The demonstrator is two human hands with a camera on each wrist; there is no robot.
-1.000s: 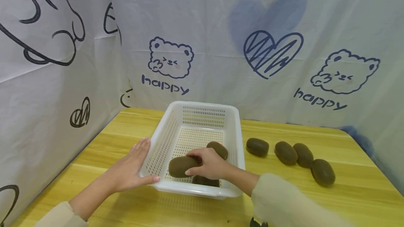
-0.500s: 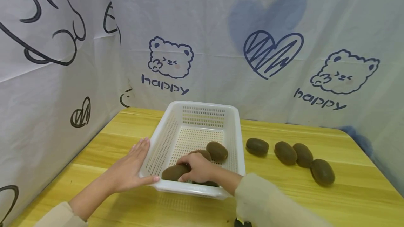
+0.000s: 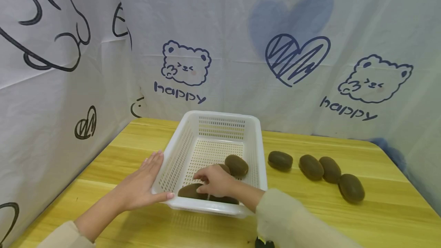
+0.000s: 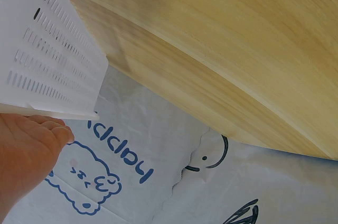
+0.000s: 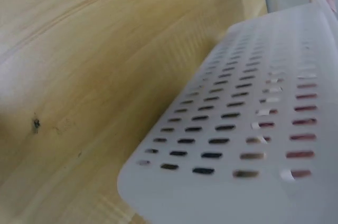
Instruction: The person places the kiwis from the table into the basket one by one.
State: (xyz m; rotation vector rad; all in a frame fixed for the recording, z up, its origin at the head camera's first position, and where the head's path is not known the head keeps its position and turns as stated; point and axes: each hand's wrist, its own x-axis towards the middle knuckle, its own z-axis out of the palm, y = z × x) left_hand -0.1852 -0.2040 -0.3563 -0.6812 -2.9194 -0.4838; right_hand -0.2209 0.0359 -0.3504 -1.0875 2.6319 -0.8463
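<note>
A white plastic basket with slotted walls stands on the table, with several brown kiwis inside. My left hand lies against its left side, fingers straight along the outer wall and thumb on the front rim corner. The right hand is inside the basket, its fingers loosely bent and apart from the kiwi at the front left. Its thumb tip is at that kiwi; whether they touch I cannot tell. Another kiwi lies near the right wall. Two more are partly hidden by the right hand.
Right of the basket, one kiwi lies alone, and a group of three includes the kiwi farthest right. A printed cloth hangs behind the yellow wood-grain table. A small black object shows beneath the right sleeve.
My right hand carried a kiwi left and down to the basket's front left corner, then let go of it. The kiwis behind have come more into view. The left hand stays put.
</note>
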